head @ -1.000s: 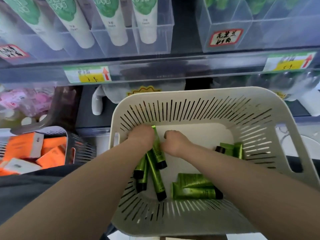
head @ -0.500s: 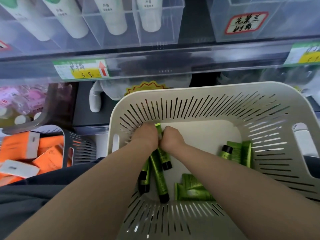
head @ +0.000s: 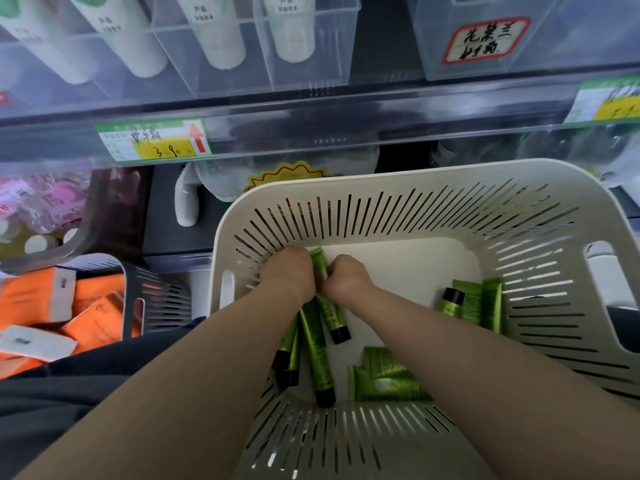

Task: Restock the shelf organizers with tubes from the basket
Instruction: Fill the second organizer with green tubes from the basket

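Observation:
A white slotted basket (head: 398, 188) sits in front of me below the shelf. Both hands are down inside it. My left hand (head: 287, 273) grips a bunch of green tubes with black caps (head: 313, 344); their capped ends fan out toward me. My right hand (head: 346, 277) is pressed against the left, its fingers curled round one of those tubes (head: 330, 315). More green tubes lie loose on the basket floor: a pair near my right forearm (head: 384, 379) and a few at the right wall (head: 474, 304). Clear shelf organizers (head: 304, 74) above hold white tubes (head: 221, 32).
A grey basket (head: 156, 299) full of orange boxes (head: 97, 323) stands at the left. Price labels (head: 152, 140) run along the shelf rail. A handwritten red-bordered label (head: 485, 39) marks a clear bin at the upper right. Pink packets (head: 38, 206) fill a lower-left bin.
My two hands have closed together round the bunch of tubes at the basket's far left. The view has shifted closer to the basket.

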`<action>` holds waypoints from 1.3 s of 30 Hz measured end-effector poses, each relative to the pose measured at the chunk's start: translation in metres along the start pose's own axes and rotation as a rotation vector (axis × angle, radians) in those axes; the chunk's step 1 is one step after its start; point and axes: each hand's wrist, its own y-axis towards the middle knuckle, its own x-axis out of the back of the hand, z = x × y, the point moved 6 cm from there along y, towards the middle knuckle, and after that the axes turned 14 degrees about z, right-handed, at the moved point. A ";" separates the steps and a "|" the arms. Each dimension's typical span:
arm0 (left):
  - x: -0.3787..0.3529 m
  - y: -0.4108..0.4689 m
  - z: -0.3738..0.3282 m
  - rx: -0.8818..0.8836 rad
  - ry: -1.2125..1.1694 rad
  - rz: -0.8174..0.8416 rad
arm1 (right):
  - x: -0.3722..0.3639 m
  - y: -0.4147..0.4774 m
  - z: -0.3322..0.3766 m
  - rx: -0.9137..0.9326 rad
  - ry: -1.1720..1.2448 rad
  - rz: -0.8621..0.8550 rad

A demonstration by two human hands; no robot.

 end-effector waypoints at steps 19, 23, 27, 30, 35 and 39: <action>-0.001 -0.022 -0.013 -0.086 0.191 0.066 | 0.021 -0.019 -0.015 0.193 0.226 0.006; 0.001 -0.030 -0.010 -0.118 0.162 0.082 | 0.028 -0.030 -0.017 0.244 0.278 -0.014; 0.007 -0.044 -0.009 -0.146 0.128 0.045 | 0.038 -0.048 -0.017 0.301 0.324 -0.042; 0.016 -0.059 -0.013 -0.175 0.123 -0.022 | 0.049 -0.065 -0.016 0.331 0.347 -0.067; 0.037 -0.092 -0.028 -0.213 0.119 -0.121 | 0.071 -0.101 -0.017 0.355 0.325 -0.102; 0.056 -0.118 -0.042 -0.253 0.075 -0.212 | 0.092 -0.135 -0.019 0.410 0.309 -0.145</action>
